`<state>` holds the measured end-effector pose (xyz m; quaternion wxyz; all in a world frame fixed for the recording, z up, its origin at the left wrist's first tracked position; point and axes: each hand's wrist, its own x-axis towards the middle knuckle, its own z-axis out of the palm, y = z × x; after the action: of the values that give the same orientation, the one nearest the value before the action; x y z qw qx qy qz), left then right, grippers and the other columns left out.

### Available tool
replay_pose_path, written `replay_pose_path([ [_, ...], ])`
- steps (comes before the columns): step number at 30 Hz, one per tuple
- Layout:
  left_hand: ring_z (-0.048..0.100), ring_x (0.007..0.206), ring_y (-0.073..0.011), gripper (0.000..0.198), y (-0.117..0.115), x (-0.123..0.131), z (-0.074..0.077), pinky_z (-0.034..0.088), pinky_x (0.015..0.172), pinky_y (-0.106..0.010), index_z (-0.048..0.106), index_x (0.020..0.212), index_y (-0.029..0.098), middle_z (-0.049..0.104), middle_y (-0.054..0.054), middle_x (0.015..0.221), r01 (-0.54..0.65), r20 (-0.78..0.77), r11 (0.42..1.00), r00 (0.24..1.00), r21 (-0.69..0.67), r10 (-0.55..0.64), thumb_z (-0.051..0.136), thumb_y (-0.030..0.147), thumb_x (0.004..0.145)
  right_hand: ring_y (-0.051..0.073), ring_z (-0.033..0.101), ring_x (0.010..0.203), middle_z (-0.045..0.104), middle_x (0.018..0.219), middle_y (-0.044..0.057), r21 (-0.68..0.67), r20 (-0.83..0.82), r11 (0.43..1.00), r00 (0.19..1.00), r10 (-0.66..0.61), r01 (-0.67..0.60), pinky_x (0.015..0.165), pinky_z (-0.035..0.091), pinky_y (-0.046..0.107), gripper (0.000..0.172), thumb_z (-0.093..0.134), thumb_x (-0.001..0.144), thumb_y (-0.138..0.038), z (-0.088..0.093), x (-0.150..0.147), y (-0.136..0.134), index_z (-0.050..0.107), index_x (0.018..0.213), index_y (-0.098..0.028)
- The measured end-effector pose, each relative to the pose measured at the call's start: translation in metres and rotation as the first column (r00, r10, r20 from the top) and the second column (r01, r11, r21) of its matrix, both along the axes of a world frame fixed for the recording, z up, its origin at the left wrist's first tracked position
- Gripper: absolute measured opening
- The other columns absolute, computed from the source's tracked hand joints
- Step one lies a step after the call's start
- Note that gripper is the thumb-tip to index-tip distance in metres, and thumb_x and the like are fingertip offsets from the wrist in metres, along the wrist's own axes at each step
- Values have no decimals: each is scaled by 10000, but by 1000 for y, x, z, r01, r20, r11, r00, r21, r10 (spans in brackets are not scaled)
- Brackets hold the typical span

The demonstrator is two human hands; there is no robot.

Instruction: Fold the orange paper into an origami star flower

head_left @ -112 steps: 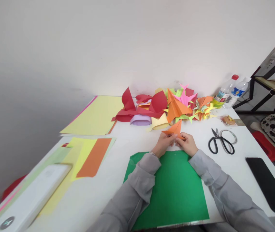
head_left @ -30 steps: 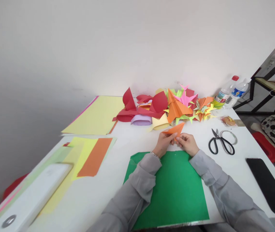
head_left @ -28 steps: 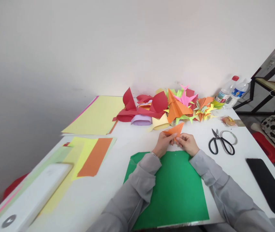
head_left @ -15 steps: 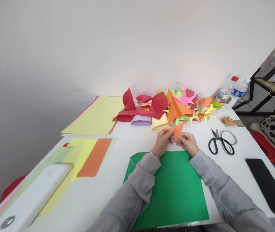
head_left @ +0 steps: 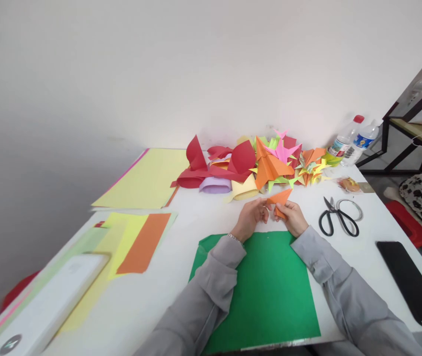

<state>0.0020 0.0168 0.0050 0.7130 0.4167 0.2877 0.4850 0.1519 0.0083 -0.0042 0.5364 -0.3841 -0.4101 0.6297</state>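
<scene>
A small folded orange paper piece (head_left: 279, 199) is held between both hands just above the white table (head_left: 203, 217). My left hand (head_left: 250, 218) pinches its left tip with closed fingers. My right hand (head_left: 292, 217) grips its right and lower part, fingers curled round it. Both wrists come out of grey sleeves. A green paper sheet (head_left: 266, 291) lies flat under my forearms, right below the hands.
A pile of folded coloured paper shapes (head_left: 255, 163) lies behind the hands. Black scissors (head_left: 335, 221) and a tape ring (head_left: 350, 207) lie to the right, a black phone (head_left: 409, 282) nearer the edge. Two bottles (head_left: 351, 138) stand far right. Paper sheets (head_left: 144, 237) and a white device (head_left: 43, 306) lie left.
The orange piece has been turned and shifted a little to the right between my hands; its point now aims right and up. Both hands keep hold of it.
</scene>
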Motion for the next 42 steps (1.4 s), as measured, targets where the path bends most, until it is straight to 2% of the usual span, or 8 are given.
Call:
replay_pose_path([
  [3, 499, 460, -97, 288, -1, 0, 2, 369, 448, -249, 664, 805, 110, 619, -48, 680, -25, -9, 1000, 1000, -18, 24, 648, 375, 693, 112, 498, 434, 598, 519, 3, -29, -17, 999, 1000, 14, -15, 449, 407, 252, 295, 748, 645, -424, 1, 1, 0, 630, 628, -155],
  [6, 514, 476, -103, 306, -2, 1, 1, 375, 449, -247, 677, 866, 112, 622, -37, 673, -17, 8, 999, 1000, -49, 18, 703, 321, 645, 113, 496, 446, 599, 533, 5, -29, -19, 999, 999, 36, -37, 456, 406, 251, 282, 746, 650, -415, 2, 2, 0, 651, 672, -150],
  [11, 514, 467, -106, 288, -2, 0, -1, 385, 456, -252, 690, 864, 115, 622, -29, 617, -4, 24, 998, 1000, -58, 6, 715, 286, 634, 109, 494, 454, 607, 559, 11, -25, -34, 998, 998, 55, -55, 464, 406, 251, 261, 744, 658, -394, 3, 4, 0, 664, 699, -149],
  [16, 519, 469, -102, 268, -1, 0, -2, 383, 449, -240, 685, 782, 104, 614, -38, 593, 0, 3, 999, 1000, -41, 0, 683, 357, 692, 103, 507, 456, 629, 598, 13, -12, -30, 998, 998, 55, -55, 465, 403, 245, 250, 751, 660, -378, 2, 3, 0, 673, 710, -145],
  [23, 521, 449, -92, 353, -3, 1, -4, 394, 458, -232, 685, 866, 113, 637, -18, 594, -34, -73, 999, 997, -21, 33, 787, 293, 580, 111, 504, 461, 622, 553, 18, 37, 0, 997, 998, 65, -65, 474, 405, 250, 267, 700, 721, -408, -2, 2, 0, 670, 701, -143],
  [30, 509, 446, -87, 354, -1, -1, -8, 391, 466, -233, 696, 867, 107, 631, -9, 579, -40, -101, 999, 994, 31, 43, 801, 270, 572, 102, 496, 432, 610, 521, 1, 32, -3, 999, 1000, 17, -17, 454, 399, 247, 263, 738, 680, -389, -1, 2, 0, 652, 675, -141],
  [36, 517, 509, -92, 380, -1, 0, -8, 365, 437, -213, 693, 890, 119, 619, -12, 650, -4, -41, 998, 999, 67, 7, 810, 203, 538, 93, 481, 409, 584, 486, -15, -2, -41, 1000, 999, -25, 25, 433, 377, 238, 271, 745, 672, -389, 3, 0, -1, 633, 665, -143],
  [42, 550, 572, -100, 308, -1, -1, -5, 400, 460, -222, 702, 832, 117, 624, -43, 801, -1, -59, 995, 998, 101, 7, 797, 210, 554, 88, 472, 412, 576, 478, -20, 40, -23, 999, 1000, -3, 4, 457, 377, 240, 264, 733, 693, -383, 2, 1, -1, 629, 669, -141],
])
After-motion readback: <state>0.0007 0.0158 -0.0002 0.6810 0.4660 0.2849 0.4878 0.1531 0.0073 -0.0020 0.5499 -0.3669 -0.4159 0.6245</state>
